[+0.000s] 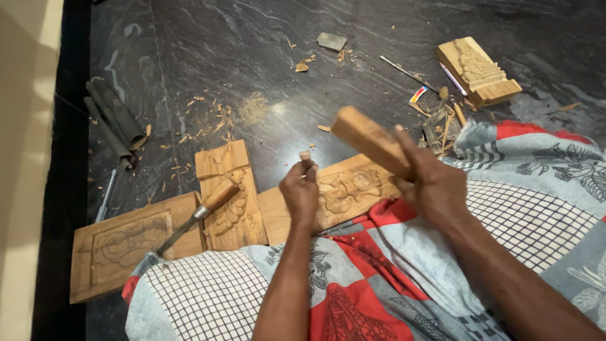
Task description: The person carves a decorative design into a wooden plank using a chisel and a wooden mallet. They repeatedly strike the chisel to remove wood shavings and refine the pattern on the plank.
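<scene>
Wooden mallet (371,141), pale and blocky, gripped by right hand (435,186); left hand (301,192) clasps chisel handle (305,156)

Both bare forearms reach forward from the lower edge of the view. The left hand (301,194) is closed in an upright fist, knuckles away from the camera, with a small stub showing above the fingertips. The right hand (435,186) sits to the right of the left hand and slightly higher, fingers wrapped tight, thumb raised, wrist cocked back. The two hands are apart.
</scene>
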